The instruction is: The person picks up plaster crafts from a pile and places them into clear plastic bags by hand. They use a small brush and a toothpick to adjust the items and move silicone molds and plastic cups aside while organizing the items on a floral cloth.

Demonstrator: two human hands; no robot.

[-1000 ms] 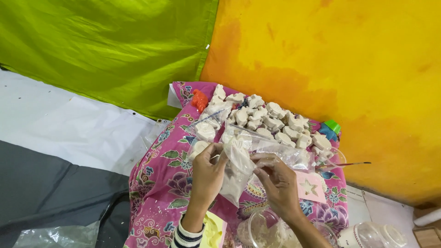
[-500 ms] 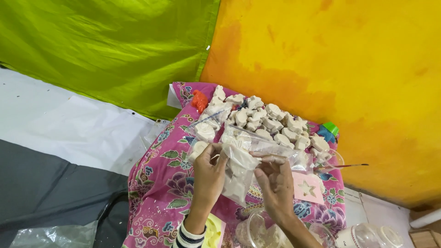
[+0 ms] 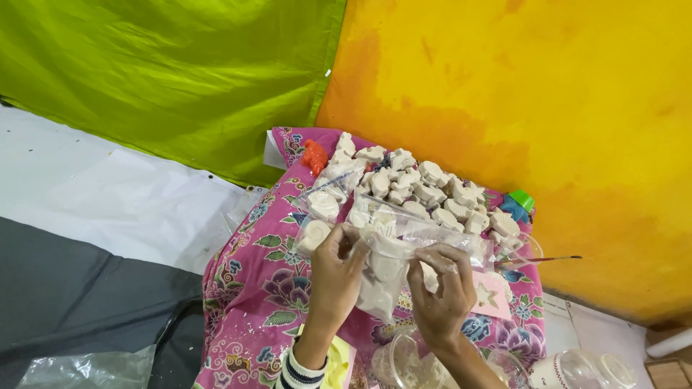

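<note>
Bag, clear plastic, holding white figures: our left hand and right hand pinch its mouth; loose grip risks spilling figures onto worktop.

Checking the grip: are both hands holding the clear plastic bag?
Yes: the left hand and the right hand each pinch the clear plastic bag from opposite sides above the pink floral cloth.

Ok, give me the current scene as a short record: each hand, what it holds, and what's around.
left hand: pinching the clear plastic bag at its upper left edge
right hand: gripping the same bag at its right side
bag contents: pale moulded pieces, count unclear
surface: pink floral cloth
behind the bag: heap of white plaster figures, one orange figure
right side: thin paintbrush
</note>
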